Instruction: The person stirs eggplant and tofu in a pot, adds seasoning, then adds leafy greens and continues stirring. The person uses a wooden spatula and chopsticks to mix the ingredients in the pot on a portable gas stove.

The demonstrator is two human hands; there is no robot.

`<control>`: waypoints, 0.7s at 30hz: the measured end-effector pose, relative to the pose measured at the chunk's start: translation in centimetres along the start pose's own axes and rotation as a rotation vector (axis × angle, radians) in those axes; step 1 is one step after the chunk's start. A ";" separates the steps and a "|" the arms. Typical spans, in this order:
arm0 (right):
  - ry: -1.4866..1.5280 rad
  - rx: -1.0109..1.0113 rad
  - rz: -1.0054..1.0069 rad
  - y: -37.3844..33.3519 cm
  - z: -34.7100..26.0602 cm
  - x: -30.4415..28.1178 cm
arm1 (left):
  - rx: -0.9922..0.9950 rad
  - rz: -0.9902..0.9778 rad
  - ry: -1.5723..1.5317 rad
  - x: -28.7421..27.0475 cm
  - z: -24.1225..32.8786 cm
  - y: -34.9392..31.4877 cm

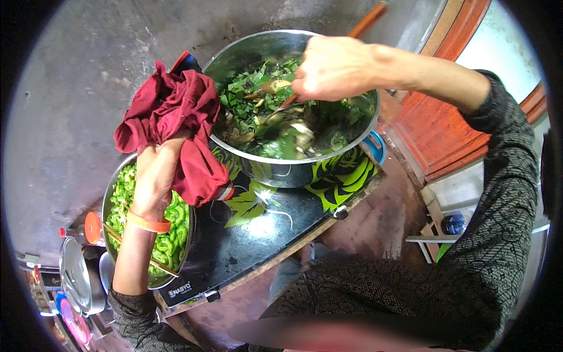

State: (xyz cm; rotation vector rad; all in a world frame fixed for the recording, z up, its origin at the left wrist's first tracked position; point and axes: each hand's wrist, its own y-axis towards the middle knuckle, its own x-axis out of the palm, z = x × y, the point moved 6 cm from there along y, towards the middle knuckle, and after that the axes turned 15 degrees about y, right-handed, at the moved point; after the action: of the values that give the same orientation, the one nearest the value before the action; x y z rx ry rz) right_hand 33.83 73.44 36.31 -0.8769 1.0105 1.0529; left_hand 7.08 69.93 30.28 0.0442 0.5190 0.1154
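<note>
My right hand [334, 67] grips a long wooden-handled utensil [368, 20] over a large steel pot [305, 159]. The utensil's lower end reaches into chopped leafy greens [252, 79] mixed with paler pieces; motion blurs the food there, and the tip is hidden. At the pot's left side, my left hand [157, 176] is closed on a bunched dark red cloth [167, 102], its fingers mostly covered. That cloth lies against the rim, though whether it clasps the pot's handle cannot be seen. Beneath my left wrist is a metal bowl [159, 286] of cut green vegetables [176, 226].
The pot stands on a black stove top [234, 258] with green flower prints and front knobs [341, 213]. Chopsticks [167, 268] lie across the bowl. Farther left are an orange-lidded jar [92, 227] and a lidded metal pot [76, 276]. A wooden door [448, 138] is at right.
</note>
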 end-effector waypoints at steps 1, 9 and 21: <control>0.044 0.035 -0.021 -1.0 -0.1 -1.6 | -0.011 -0.030 0.010 0.1 -0.1 0.0; -0.172 0.554 -0.093 -2.6 5.8 -6.5 | 0.034 -0.047 0.011 0.2 0.9 -0.3; 0.442 0.936 -0.389 -3.9 9.2 6.3 | 0.051 -0.121 -0.072 0.7 1.0 -0.2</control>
State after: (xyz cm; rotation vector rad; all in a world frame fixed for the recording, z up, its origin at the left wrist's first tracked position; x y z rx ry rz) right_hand 40.71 82.65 33.48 -0.4781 1.4419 -0.0128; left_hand 8.20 69.83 30.82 0.0665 0.4518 -0.0178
